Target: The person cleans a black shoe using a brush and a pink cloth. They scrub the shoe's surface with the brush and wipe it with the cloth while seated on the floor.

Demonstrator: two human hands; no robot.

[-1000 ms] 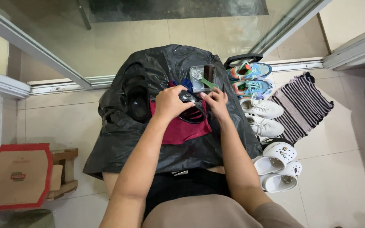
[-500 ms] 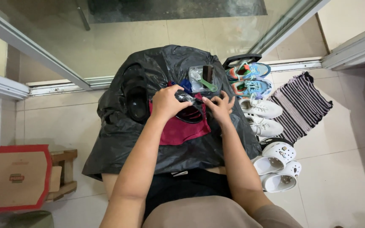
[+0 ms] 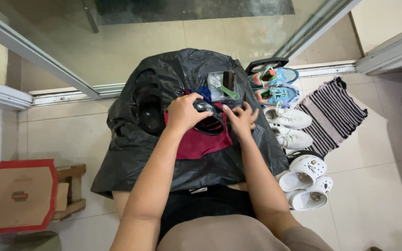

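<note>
Black shoe: a dark, glossy black shoe (image 3: 208, 118) lies on a maroon cloth (image 3: 196, 142), under and between both hands
Left hand: the left hand (image 3: 184, 113) rests curled over the near left end of the black shoe, its grip closed around that end
Right hand: the right hand (image 3: 242, 120) sits just right of the black shoe with fingers spread apart, fingertips touching its right edge; it clamps nothing
Maroon cloth: spread beneath both hands, on top of a crumpled black plastic sheet (image 3: 131, 153) that covers the surface
Second shoe: another black shoe (image 3: 150, 109) lies on the black plastic sheet, just left of the left hand
Brush pack: a clear plastic pack holding a green-handled brush (image 3: 222, 86) lies just beyond the hands
Floor right of the right hand: blue and orange trainers (image 3: 275, 83), white trainers (image 3: 288, 126), white clogs (image 3: 303, 179) and a striped mat (image 3: 331, 116)
Far left: a red-edged cardboard box (image 3: 17, 195) on a wooden stand
</note>
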